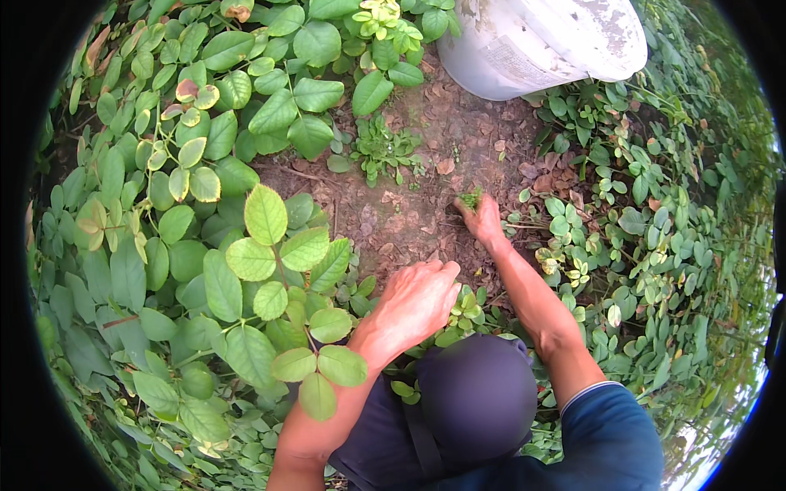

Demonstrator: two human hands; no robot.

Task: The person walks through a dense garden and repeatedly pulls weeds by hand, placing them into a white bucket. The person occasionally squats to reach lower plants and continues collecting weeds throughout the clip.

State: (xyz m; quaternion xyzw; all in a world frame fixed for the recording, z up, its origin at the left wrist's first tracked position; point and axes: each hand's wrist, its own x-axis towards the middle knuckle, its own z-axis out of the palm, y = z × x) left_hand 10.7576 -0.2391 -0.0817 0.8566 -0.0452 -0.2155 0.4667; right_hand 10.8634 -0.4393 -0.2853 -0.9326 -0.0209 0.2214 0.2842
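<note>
My right hand (482,219) is low over the soil path, its fingers closed around a small tuft of green weeds (471,198). Nearer my body, my left hand (419,301) hangs above the ground with fingers curled; its palm side is hidden, so whether it holds anything does not show. A larger leafy weed clump (384,149) grows from the soil ahead of both hands. Brown soil with dry fallen leaves (424,215) lies around the right hand and beyond the left one.
A dirty white plastic bucket (509,61) is on the path at the top right, tilted in view. Dense leafy shrubs (221,294) crowd the left side, some leaves overlapping my left forearm. More low foliage (638,221) borders the path on the right. My dark-clothed knee (479,399) is below the hands.
</note>
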